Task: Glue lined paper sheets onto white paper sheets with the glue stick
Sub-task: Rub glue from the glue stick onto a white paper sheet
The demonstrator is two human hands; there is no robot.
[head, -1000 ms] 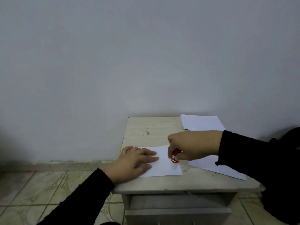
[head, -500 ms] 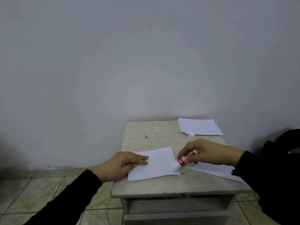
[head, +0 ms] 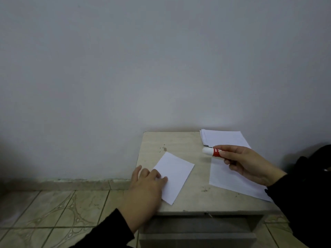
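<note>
A small white paper sheet (head: 174, 173) lies turned at an angle on the left part of the small table (head: 195, 199). My left hand (head: 146, 185) rests flat on its left corner, fingers straight. My right hand (head: 245, 163) grips a red and white glue stick (head: 211, 151), held above the table with its white end pointing left. Under that hand lies a larger white sheet (head: 232, 181). A stack of lined sheets (head: 223, 137) sits at the table's back right corner.
The table stands against a plain grey wall, with a drawer front (head: 197, 228) below its front edge. Tiled floor (head: 53, 208) spreads to the left. A dark object (head: 315, 158) sits at the far right edge.
My right hand has lifted the glue stick off the small sheet and carried it back and right. The small sheet has rotated under my left hand.
</note>
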